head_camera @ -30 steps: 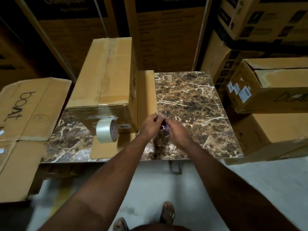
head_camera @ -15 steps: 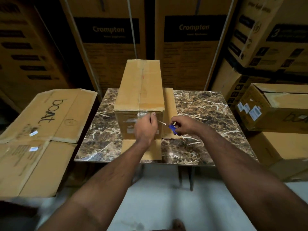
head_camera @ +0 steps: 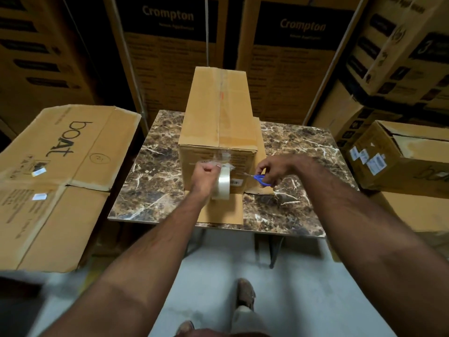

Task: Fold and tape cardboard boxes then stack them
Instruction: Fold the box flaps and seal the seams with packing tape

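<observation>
A long closed cardboard box (head_camera: 218,113) stands on the marble table (head_camera: 155,171), with clear tape along its top seam and down its near end. My left hand (head_camera: 204,176) grips a roll of clear tape (head_camera: 222,183) in front of that near end, and a strip runs from the roll up to the box. My right hand (head_camera: 274,169) holds blue-handled scissors (head_camera: 261,179), whose blades point left toward the strip. Two flat cardboard pieces (head_camera: 223,210) lie under and beside the box.
Flattened "boat" cartons (head_camera: 60,171) lie stacked at the left. More "boat" boxes (head_camera: 401,156) are piled at the right. Tall "Crompton" cartons (head_camera: 170,45) form a wall behind the table. My feet stand on grey floor (head_camera: 218,276) before the table's front edge.
My left hand left the scissors and took up the tape roll at the box's near end. My right hand, with the scissors, has drawn close to the strip. The camera tilted up.
</observation>
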A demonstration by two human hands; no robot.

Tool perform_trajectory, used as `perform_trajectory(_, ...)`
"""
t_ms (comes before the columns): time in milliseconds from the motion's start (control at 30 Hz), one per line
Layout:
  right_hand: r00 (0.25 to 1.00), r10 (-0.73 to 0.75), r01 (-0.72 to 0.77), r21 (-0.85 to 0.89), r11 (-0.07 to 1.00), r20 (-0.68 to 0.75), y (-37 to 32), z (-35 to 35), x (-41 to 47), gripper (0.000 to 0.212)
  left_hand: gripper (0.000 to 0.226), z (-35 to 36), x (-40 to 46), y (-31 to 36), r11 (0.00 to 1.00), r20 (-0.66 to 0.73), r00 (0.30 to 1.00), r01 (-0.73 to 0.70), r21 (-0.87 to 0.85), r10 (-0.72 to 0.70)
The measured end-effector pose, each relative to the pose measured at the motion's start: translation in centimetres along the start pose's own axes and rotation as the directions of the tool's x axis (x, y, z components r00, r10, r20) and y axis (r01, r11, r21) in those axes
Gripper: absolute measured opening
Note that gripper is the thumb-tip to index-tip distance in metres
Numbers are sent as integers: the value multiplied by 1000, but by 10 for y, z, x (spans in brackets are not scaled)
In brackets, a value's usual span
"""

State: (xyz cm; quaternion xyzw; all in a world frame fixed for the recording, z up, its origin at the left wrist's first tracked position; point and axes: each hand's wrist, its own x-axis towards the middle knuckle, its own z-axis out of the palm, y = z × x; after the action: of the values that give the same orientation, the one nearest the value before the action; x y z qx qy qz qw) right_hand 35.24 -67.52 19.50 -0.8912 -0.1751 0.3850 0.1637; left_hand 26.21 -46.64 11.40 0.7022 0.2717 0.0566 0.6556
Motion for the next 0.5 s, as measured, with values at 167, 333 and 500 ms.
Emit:
perform_trajectory(167, 998, -9, -3, 172, 985, 70, -3, 7, 13, 27, 6, -5, -1, -16, 1000, 51, 998, 26, -16, -25)
perform_trajectory(333, 992, -24, -10, 272, 962, 122, -11, -2, 20, 29, 7, -7, 2, -13, 1000, 96, 995, -3, 6, 2)
perform_trajectory(500, 985, -9, -38, 264, 964, 175, -23, -2, 22, 33, 10, -13, -2, -19, 999, 102, 994, -44, -19, 45)
